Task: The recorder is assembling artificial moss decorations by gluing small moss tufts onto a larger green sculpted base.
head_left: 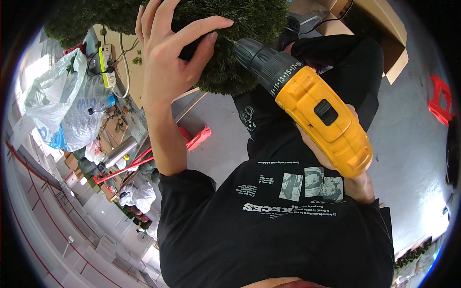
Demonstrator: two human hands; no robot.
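A yellow and black power drill [331,129] lies slantwise in front of me, its black chuck pointing up and left. My right hand [315,148] is wrapped round its grip, mostly hidden under the yellow body. At the chuck's tip is a dense clump of green foliage [252,24]; whether a bit enters it I cannot make out. My left hand [175,53] is raised against the foliage with its fingers apart, thumb and forefinger curved close to the chuck's tip. The upper fingertips run up to the picture's top edge.
An open cardboard box [391,48] stands beyond my bent leg. A red plastic stool [439,101] is at the far right. On the left are a power strip [106,65] with cables, a clear plastic bag [62,103], a red broom [197,138] and a metal cylinder [120,151].
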